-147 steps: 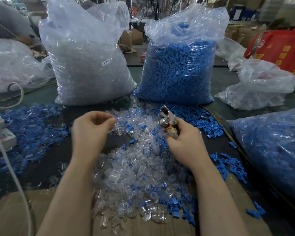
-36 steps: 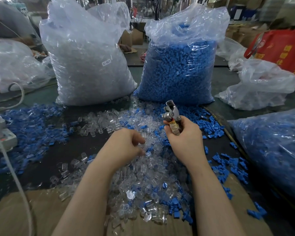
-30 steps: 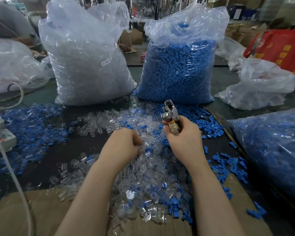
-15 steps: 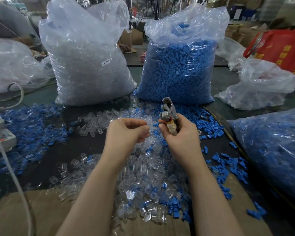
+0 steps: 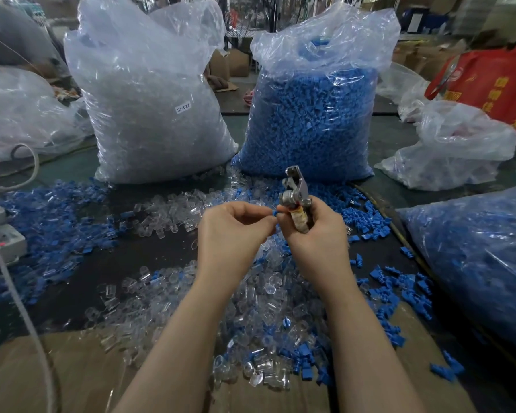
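Item 1, right grip (image 5: 313,234): fingers curled round the tape-wrapped handle of a silver metal plier-type hand tool (image 5: 294,189), head upright, probably to keep its mouth facing the work.
Item 2, left grip (image 5: 233,234): fingertips pinched on a small blue plastic plug (image 5: 275,213), just left of the tool, apparently for feeding in.
Item 3, loose heap of clear plastic caps (image 5: 265,293): below the tool on the dark bench (image 5: 131,254), within easy reach.
Item 4, tall clear bag of blue plugs (image 5: 310,129): behind the tool, likely stock.

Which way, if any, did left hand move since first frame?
Yes: left hand, pinching a blue piece, moved right, from below the clear-parts bag to the tool in right hand.
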Demonstrator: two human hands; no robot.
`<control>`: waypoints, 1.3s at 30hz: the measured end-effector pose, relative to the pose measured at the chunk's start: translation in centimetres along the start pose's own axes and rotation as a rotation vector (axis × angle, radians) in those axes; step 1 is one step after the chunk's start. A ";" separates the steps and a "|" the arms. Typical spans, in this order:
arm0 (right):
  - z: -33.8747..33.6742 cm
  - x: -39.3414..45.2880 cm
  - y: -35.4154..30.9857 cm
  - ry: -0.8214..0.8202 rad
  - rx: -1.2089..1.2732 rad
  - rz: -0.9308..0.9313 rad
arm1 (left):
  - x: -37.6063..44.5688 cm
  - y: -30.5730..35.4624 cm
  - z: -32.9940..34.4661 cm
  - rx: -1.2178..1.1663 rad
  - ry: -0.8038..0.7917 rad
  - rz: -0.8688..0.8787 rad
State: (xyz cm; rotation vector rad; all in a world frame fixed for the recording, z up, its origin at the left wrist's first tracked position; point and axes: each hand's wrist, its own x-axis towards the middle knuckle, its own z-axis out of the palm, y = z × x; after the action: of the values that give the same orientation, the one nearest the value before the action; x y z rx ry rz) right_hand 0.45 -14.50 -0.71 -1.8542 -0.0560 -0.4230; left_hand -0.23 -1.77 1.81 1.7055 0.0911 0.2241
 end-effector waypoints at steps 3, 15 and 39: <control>0.0 0.2 0.1 -0.019 0.001 0.026 | -0.1 -0.2 0.2 0.041 0.021 0.050; -0.9 0.3 0.3 -0.118 0.005 0.030 | 0.4 -0.8 -0.2 -0.060 0.078 0.072; -1.3 0.0 -0.1 -0.233 -0.272 -0.098 | 0.3 -0.4 -1.0 -0.260 -0.092 0.239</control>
State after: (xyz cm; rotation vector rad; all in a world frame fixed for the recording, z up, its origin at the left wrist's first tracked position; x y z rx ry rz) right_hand 0.05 -15.67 -0.28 -2.1699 -0.2590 -0.2899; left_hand -0.07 -0.71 1.61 1.4632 -0.2031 0.3201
